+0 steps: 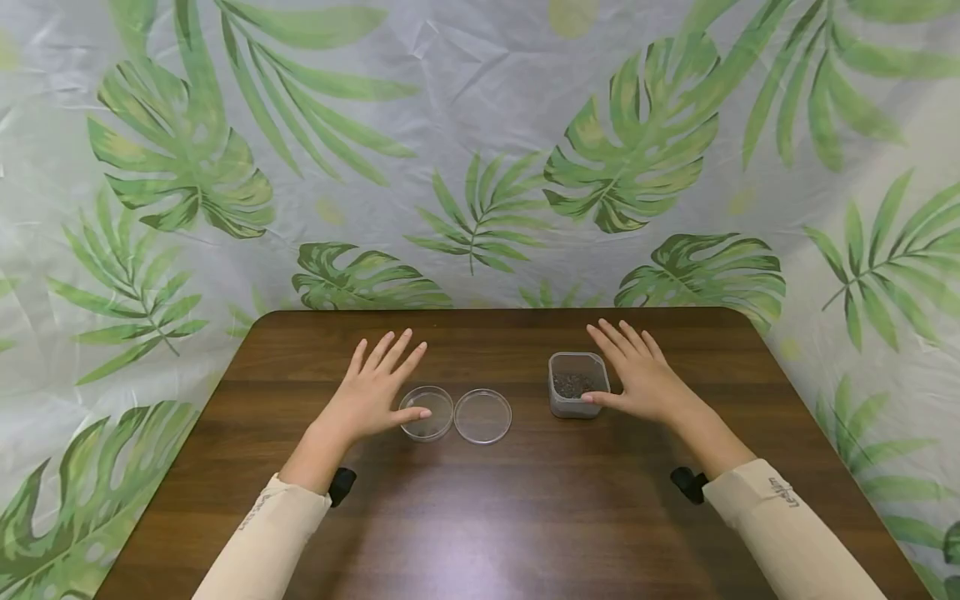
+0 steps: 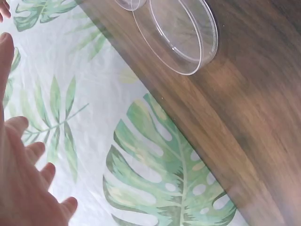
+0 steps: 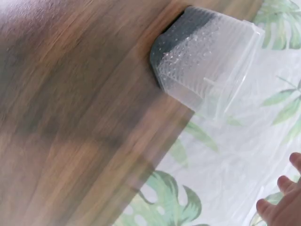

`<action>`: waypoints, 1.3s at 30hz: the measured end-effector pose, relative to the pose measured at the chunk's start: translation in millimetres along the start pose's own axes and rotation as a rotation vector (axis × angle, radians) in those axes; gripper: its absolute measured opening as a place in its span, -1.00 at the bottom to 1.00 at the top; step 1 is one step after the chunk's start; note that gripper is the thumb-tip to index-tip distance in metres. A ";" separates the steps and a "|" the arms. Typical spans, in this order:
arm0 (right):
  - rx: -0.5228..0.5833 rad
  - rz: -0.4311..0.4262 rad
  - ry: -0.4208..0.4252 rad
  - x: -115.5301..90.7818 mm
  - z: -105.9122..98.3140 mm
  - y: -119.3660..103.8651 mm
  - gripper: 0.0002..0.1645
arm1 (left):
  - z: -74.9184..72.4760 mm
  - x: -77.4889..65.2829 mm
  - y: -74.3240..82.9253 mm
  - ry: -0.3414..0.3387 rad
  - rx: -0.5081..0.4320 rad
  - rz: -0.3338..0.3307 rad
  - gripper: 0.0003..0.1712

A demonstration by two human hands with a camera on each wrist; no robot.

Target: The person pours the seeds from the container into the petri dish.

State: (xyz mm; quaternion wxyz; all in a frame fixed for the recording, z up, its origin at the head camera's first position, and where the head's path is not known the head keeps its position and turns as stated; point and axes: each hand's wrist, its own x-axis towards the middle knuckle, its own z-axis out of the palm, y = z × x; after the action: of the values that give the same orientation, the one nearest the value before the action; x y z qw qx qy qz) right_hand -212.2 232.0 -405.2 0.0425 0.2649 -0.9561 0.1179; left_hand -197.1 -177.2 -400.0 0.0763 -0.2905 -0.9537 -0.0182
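Two clear round petri dish halves lie side by side on the table: the left dish (image 1: 427,423) and the right dish (image 1: 483,417). My left hand (image 1: 369,395) hovers with spread fingers, its thumb overlapping the left dish in the head view. A clear square plastic tub (image 1: 576,408) holding dark, soil-like crumbs (image 1: 572,383) stands to the right. Beside it is my right hand (image 1: 641,379), fingers extended, thumb over the tub's near rim in that view. In the right wrist view the tub (image 3: 207,56) shows dark matter at its bottom. Neither hand grips anything.
The dark wooden table (image 1: 480,517) has rounded far corners. Behind and around it hangs a pale cloth (image 1: 480,100) printed with green leaves. A small black device (image 1: 342,486) sits at the left wrist, and another black device (image 1: 687,483) at the right.
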 end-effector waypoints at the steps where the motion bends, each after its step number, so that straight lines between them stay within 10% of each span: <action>1: 0.017 -0.007 0.009 0.5 0.5 0.0 0.18 | 0.7 0.0 0.1 0.010 -0.006 0.005 0.07; 18: 0.330 0.071 0.058 0.3 19.1 1.3 0.24 | 22.3 -4.6 0.2 0.199 -0.128 0.018 0.19; 39: 0.477 0.185 0.110 -6.8 53.2 10.2 0.31 | 67.1 -23.7 -1.1 0.204 -0.391 -0.220 0.27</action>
State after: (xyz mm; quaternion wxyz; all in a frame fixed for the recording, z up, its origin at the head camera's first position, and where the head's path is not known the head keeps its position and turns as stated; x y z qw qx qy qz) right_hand -212.6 230.7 -459.7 0.0199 0.1720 -0.9177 0.3576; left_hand -187.3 -185.8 -470.0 0.1122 -0.1910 -0.9452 -0.2398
